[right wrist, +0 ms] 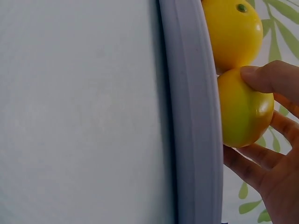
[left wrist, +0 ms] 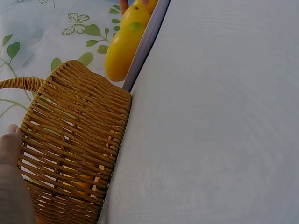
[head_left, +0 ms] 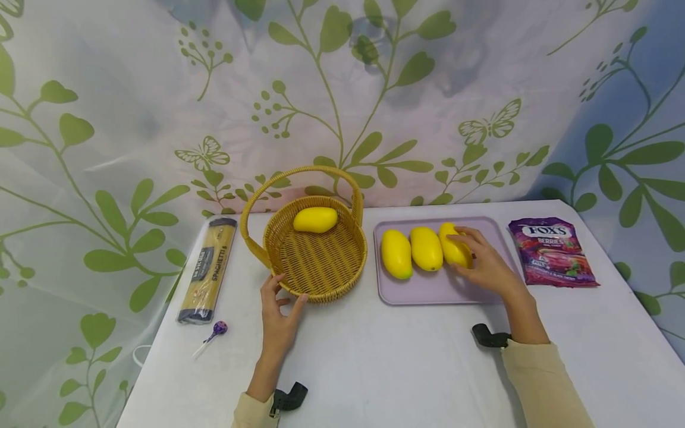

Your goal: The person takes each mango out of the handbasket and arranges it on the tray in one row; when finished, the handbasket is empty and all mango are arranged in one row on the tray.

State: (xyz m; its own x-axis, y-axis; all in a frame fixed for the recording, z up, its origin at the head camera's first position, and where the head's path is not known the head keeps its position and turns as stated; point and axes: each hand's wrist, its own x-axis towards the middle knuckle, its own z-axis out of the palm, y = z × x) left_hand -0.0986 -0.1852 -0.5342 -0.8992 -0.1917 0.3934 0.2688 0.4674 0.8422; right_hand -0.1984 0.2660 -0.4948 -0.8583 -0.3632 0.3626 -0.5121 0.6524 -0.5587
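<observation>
Mango [head_left: 451, 249] on the tray [head_left: 428, 294] is gripped btwn R hand's [head_left: 489, 264] thumb & fingers; R hand is the nearer one. Mango is set just L of the palm, long axis approx. front-to-back, w/ 2 more mangoes [head_left: 396, 254] lined up to its L. Basket [head_left: 321, 258], L of the tray, is held at its rim by L hand [head_left: 280, 321]; 1 mango [head_left: 316, 220] is contained. Mango skins: smooth, glossy, oval. Basket: round, coarsely woven, arched handle. Tray: flat, lilac, rounded corners.

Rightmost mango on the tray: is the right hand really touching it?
Touching: the right wrist view shows the right hand resting its thumb on the mango.
</observation>
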